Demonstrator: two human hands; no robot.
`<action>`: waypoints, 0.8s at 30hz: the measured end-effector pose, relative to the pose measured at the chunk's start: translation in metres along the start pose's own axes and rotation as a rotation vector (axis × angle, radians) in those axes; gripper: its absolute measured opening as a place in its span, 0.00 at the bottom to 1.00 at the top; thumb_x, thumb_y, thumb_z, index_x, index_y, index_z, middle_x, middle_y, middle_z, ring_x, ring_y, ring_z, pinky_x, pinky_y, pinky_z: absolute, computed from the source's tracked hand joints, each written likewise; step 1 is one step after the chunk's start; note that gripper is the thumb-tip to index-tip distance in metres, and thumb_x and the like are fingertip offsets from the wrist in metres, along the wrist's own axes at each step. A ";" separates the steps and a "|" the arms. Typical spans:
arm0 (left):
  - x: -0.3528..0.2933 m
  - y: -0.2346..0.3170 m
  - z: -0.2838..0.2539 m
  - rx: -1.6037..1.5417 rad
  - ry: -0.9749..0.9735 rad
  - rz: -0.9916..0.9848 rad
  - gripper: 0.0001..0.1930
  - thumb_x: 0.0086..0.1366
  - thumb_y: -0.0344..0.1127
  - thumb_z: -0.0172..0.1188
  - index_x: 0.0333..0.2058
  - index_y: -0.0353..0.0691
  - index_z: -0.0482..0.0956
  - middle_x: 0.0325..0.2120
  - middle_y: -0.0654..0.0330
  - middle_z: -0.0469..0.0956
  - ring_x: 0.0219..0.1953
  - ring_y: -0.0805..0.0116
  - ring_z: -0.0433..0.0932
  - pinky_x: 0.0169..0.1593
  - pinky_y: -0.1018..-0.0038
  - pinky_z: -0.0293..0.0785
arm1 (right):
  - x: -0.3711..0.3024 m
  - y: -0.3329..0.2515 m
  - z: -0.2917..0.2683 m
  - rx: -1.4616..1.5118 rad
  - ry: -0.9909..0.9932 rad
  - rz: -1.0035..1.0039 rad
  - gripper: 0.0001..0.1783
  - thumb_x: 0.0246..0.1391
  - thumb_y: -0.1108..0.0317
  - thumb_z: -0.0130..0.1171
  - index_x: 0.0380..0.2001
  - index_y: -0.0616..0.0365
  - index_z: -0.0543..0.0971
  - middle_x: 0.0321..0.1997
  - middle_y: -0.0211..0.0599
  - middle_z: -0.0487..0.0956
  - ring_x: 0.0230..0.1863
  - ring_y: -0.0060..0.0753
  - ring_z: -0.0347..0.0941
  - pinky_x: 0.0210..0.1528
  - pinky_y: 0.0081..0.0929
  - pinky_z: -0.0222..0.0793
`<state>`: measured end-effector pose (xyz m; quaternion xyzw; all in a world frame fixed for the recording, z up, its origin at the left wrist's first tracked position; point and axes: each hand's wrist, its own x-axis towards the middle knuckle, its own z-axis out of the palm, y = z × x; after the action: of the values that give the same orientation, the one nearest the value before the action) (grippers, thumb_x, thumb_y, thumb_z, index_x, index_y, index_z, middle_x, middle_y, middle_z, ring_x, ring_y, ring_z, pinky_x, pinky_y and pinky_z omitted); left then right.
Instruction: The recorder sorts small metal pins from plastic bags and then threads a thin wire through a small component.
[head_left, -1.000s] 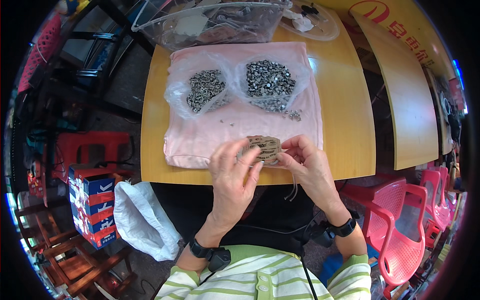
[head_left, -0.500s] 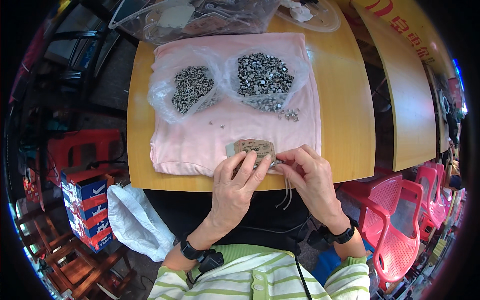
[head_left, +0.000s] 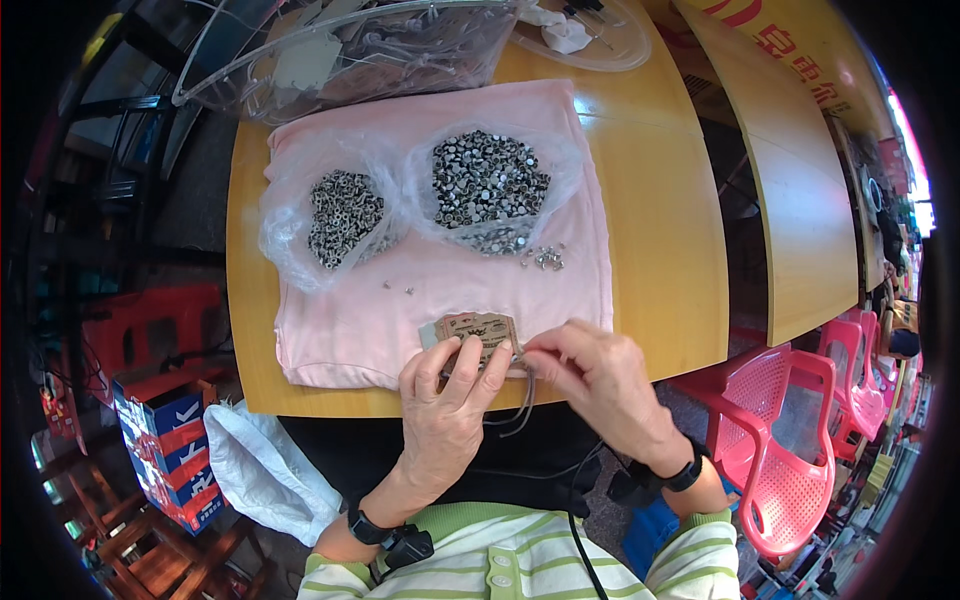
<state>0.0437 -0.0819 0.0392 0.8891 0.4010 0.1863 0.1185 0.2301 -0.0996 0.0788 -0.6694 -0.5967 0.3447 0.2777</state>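
A brown printed tag [head_left: 478,327] with a ragged top edge lies at the near edge of a pink cloth [head_left: 440,285]. The fingers of my left hand [head_left: 448,420] are bent over its lower part and hold it; the thumb is hidden. At the tag's right edge, the thumb and forefinger of my right hand [head_left: 600,385] pinch a thin grey cord [head_left: 524,392], whose loose ends hang past the table edge. Beyond my hands, one clear bag [head_left: 285,240] holds small metal rings, and another clear bag [head_left: 560,165] holds small shiny metal caps.
Several loose metal pieces [head_left: 546,258] lie on the cloth. A clear plastic bin [head_left: 400,60] and a round clear lid [head_left: 625,45] stand at the back of the wooden table [head_left: 660,250]. Pink chairs [head_left: 775,440] are at right, a white sack [head_left: 265,475] at lower left.
The view has shifted, so the table sits lower and further left. My right hand has drawn slightly away from my left, the cord between its fingers. My left hand stays on the tag.
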 end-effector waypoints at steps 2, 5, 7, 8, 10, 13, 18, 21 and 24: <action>0.000 -0.002 0.001 -0.005 0.006 0.003 0.25 0.50 0.26 0.56 0.50 0.49 0.75 0.47 0.64 0.69 0.50 0.64 0.64 0.51 0.65 0.61 | 0.012 -0.004 -0.011 -0.082 0.068 -0.019 0.05 0.49 0.69 0.60 0.31 0.55 0.78 0.27 0.36 0.76 0.25 0.38 0.76 0.27 0.30 0.69; -0.003 -0.003 0.005 -0.024 0.036 -0.001 0.26 0.49 0.26 0.56 0.50 0.49 0.75 0.47 0.64 0.69 0.50 0.64 0.64 0.51 0.65 0.61 | 0.029 0.001 -0.016 -0.239 0.226 -0.104 0.05 0.48 0.70 0.61 0.31 0.55 0.78 0.27 0.36 0.76 0.27 0.38 0.76 0.28 0.30 0.69; -0.002 -0.003 0.005 -0.039 0.057 -0.007 0.27 0.48 0.25 0.56 0.50 0.50 0.75 0.47 0.65 0.69 0.49 0.64 0.64 0.51 0.65 0.61 | 0.035 -0.002 -0.018 -0.230 0.240 -0.103 0.05 0.48 0.71 0.60 0.30 0.55 0.78 0.27 0.36 0.76 0.28 0.38 0.76 0.29 0.30 0.70; -0.002 -0.003 0.005 -0.037 0.064 -0.009 0.27 0.48 0.25 0.56 0.50 0.50 0.75 0.47 0.65 0.69 0.49 0.64 0.64 0.51 0.65 0.61 | 0.037 -0.002 -0.020 -0.239 0.255 -0.116 0.04 0.48 0.71 0.60 0.30 0.55 0.77 0.27 0.36 0.76 0.28 0.39 0.76 0.29 0.30 0.69; -0.002 -0.003 0.006 -0.055 0.061 -0.009 0.27 0.48 0.25 0.56 0.50 0.50 0.75 0.47 0.65 0.69 0.49 0.64 0.64 0.51 0.65 0.61 | 0.045 -0.005 -0.024 -0.250 0.271 -0.140 0.04 0.47 0.72 0.60 0.30 0.55 0.77 0.27 0.36 0.76 0.28 0.39 0.75 0.29 0.30 0.69; -0.003 -0.003 0.006 -0.073 0.075 -0.021 0.28 0.46 0.22 0.56 0.48 0.51 0.76 0.46 0.63 0.69 0.48 0.62 0.66 0.50 0.64 0.61 | 0.058 -0.013 -0.029 -0.266 0.283 -0.180 0.04 0.48 0.72 0.60 0.29 0.56 0.77 0.26 0.36 0.75 0.28 0.40 0.75 0.30 0.30 0.69; -0.005 -0.005 0.006 -0.085 0.092 -0.016 0.27 0.45 0.23 0.56 0.48 0.51 0.77 0.46 0.64 0.68 0.48 0.63 0.65 0.50 0.64 0.61 | 0.094 -0.011 -0.018 -0.310 0.315 -0.289 0.04 0.50 0.69 0.58 0.30 0.55 0.77 0.30 0.36 0.75 0.30 0.42 0.74 0.32 0.33 0.69; -0.004 -0.006 0.008 -0.110 0.102 -0.015 0.26 0.46 0.24 0.56 0.47 0.51 0.78 0.45 0.64 0.68 0.47 0.63 0.65 0.50 0.64 0.61 | 0.107 -0.011 -0.013 -0.316 0.294 -0.306 0.05 0.50 0.69 0.58 0.32 0.55 0.76 0.32 0.36 0.75 0.32 0.43 0.74 0.33 0.34 0.69; -0.005 -0.007 0.009 -0.111 0.107 -0.007 0.25 0.47 0.25 0.56 0.48 0.50 0.77 0.45 0.64 0.69 0.48 0.65 0.65 0.50 0.65 0.61 | 0.114 -0.014 -0.007 -0.374 0.278 -0.291 0.06 0.51 0.69 0.57 0.33 0.55 0.76 0.34 0.37 0.76 0.33 0.45 0.74 0.35 0.35 0.69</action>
<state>0.0399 -0.0819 0.0277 0.8685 0.3990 0.2549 0.1468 0.2331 0.0160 0.0795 -0.6571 -0.6960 0.0899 0.2753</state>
